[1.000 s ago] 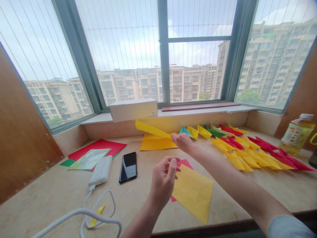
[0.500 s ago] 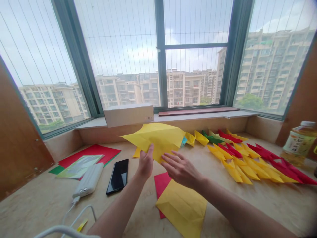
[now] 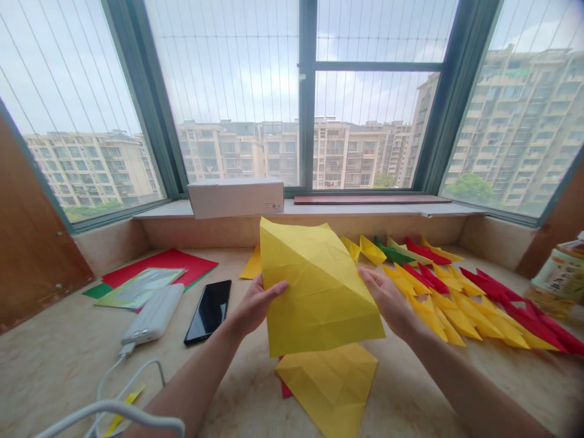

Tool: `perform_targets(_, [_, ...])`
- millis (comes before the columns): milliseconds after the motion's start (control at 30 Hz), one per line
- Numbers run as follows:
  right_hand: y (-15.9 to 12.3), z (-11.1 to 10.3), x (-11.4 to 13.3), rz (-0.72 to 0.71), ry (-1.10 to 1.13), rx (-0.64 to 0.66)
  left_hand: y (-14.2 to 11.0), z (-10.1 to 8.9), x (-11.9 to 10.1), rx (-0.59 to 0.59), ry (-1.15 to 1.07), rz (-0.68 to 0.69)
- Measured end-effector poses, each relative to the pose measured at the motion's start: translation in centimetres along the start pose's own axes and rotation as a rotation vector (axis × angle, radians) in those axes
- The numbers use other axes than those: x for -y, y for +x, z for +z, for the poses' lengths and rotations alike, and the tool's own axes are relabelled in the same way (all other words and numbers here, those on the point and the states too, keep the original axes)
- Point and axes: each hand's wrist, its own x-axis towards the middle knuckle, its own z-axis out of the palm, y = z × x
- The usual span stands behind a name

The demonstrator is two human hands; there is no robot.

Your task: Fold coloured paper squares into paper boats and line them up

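A creased sheet of yellow paper point(image 3: 319, 286) is held up above the table, its front face turned toward me. My left hand point(image 3: 255, 304) grips its left edge, thumb on the front and fingers behind. At the right edge my right hand point(image 3: 387, 298) pinches the paper; part of its fingers is hidden behind the sheet. Below lies a second creased yellow sheet point(image 3: 333, 383), partly covering a red sheet point(image 3: 286, 389) of which only a sliver shows. An orange-yellow piece of paper point(image 3: 250, 264) peeks out behind my left hand.
Folded paper boats in yellow point(image 3: 460, 310), red point(image 3: 533, 319) and green point(image 3: 392, 252) line the right side, near a bottle point(image 3: 561, 271). On the left lie a phone point(image 3: 208, 312), a power bank point(image 3: 155, 313) with a white cable point(image 3: 132, 410), and red sheets point(image 3: 159, 267). A white box point(image 3: 236, 199) stands on the sill.
The held yellow sheet has turned to face me and come lower and closer. My right hand has moved from its lower edge to its right edge. The camera view has shifted slightly.
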Motion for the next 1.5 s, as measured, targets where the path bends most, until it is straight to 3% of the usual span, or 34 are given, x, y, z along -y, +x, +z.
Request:
perform_targets(100, [0.1, 0.0, 0.0, -0.022, 0.062, -0.072, 0.3, 0.5, -0.5, -0.028, 0.084, 0.081])
perform_targets(300, [0.2, 0.2, -0.3, -0.152, -0.011, -0.209, 0.8, 1.1, -1.4, -0.186, 0.151, 0.224])
perform_targets(433, [-0.2, 0.5, 0.3, -0.201, -0.088, -0.257, 0.8, 0.7, -1.6, -0.239, 0.32, 0.349])
perform_targets(567, [-0.8, 0.6, 1.1, -0.151, -0.035, -0.199, 0.5, 0.7, -2.0, -0.273, 0.444, 0.411])
perform_targets(733, [-0.7, 0.3, 0.8, -0.15, 0.076, -0.087, 0.6, 0.6, -2.0, -0.172, 0.44, 0.433])
perform_targets(833, [-0.4, 0.0, 0.3, -0.224, 0.045, -0.166, 0.7, 0.1, -1.7, -0.302, 0.608, 0.456])
perform_targets(933, [-0.5, -0.1, 0.2, -0.28, -0.06, -0.236, 0.8, -0.3, -1.4, -0.439, 0.652, 0.385])
perform_targets(1100, [-1.4, 0.4, 0.6, -0.37, -0.124, -0.208, 1.5, -0.5, -1.1, -0.285, 0.229, 0.147])
perform_targets(1200, [-1.5, 0.5, 0.5, -0.351, -0.148, -0.192, 1.6, -0.5, -1.0, -0.233, 0.05, 0.114])
perform_targets(1367, [-1.0, 0.3, 0.2, -0.333, -0.214, -0.197, 0.6, 0.4, -0.8, -0.21, -0.085, 0.033])
perform_targets(1500, [-0.5, 0.2, -0.3, -0.311, -0.167, -0.216, 0.0, 1.5, -0.3, -0.048, -0.027, -0.016])
